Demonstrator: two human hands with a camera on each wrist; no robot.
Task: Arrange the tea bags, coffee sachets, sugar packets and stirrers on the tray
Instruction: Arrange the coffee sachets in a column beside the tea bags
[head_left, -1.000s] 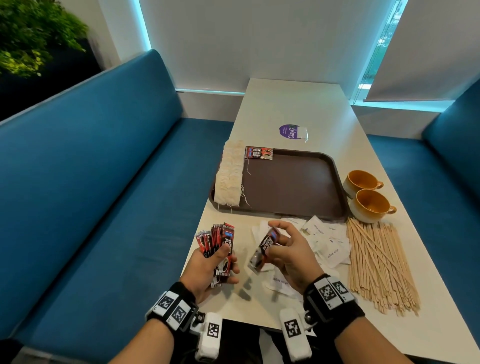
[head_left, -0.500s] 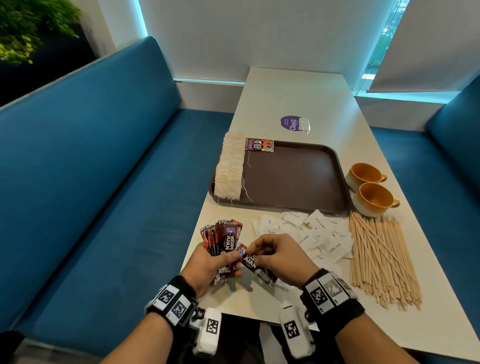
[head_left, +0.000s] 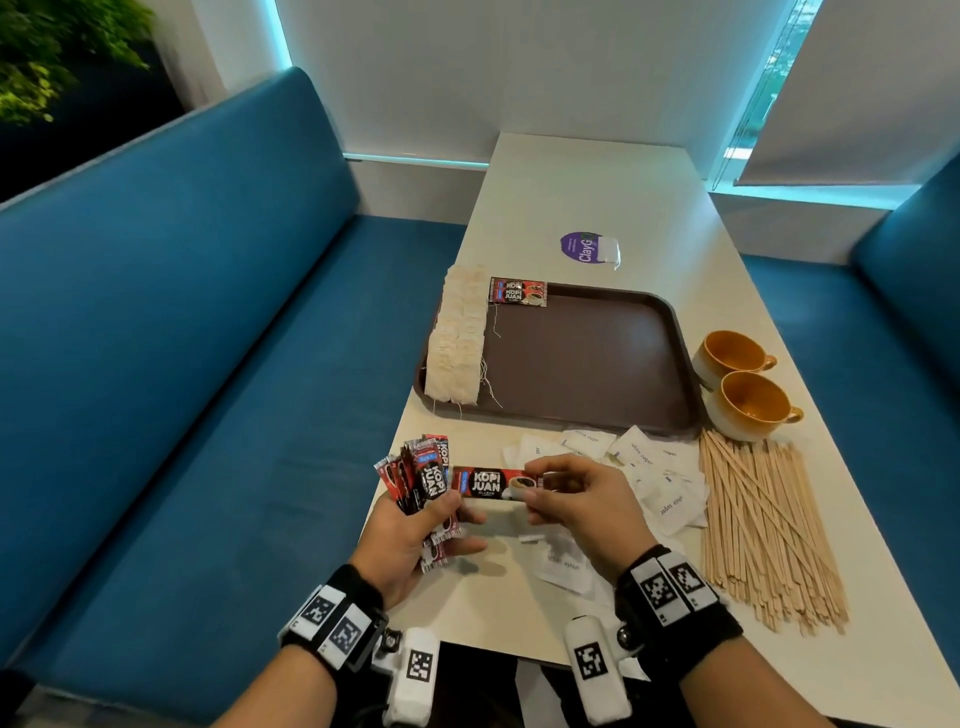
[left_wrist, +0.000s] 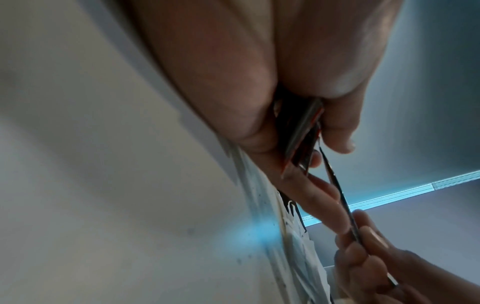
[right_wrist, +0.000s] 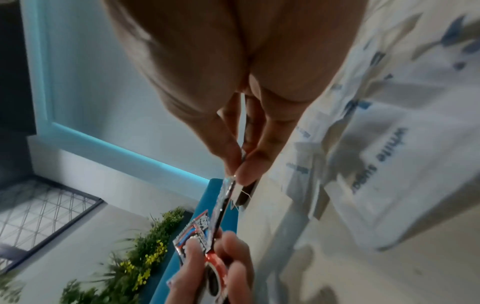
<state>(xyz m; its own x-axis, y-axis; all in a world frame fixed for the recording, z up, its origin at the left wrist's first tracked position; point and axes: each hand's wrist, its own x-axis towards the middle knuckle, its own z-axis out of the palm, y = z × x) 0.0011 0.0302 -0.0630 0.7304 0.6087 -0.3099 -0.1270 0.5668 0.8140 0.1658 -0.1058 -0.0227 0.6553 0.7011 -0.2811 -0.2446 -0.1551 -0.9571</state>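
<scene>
A fan of coffee sachets (head_left: 423, 475) is gripped in the left hand (head_left: 410, 535); one sachet (head_left: 491, 483), between both hands, is pinched by the right hand (head_left: 582, 501) and should be laid flat on the tray (head_left: 597, 358) ahead

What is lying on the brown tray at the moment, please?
On the brown tray, a row of tea bags lines its left edge, with one coffee sachet at the far rim. Anything beneath them is hidden.
</scene>
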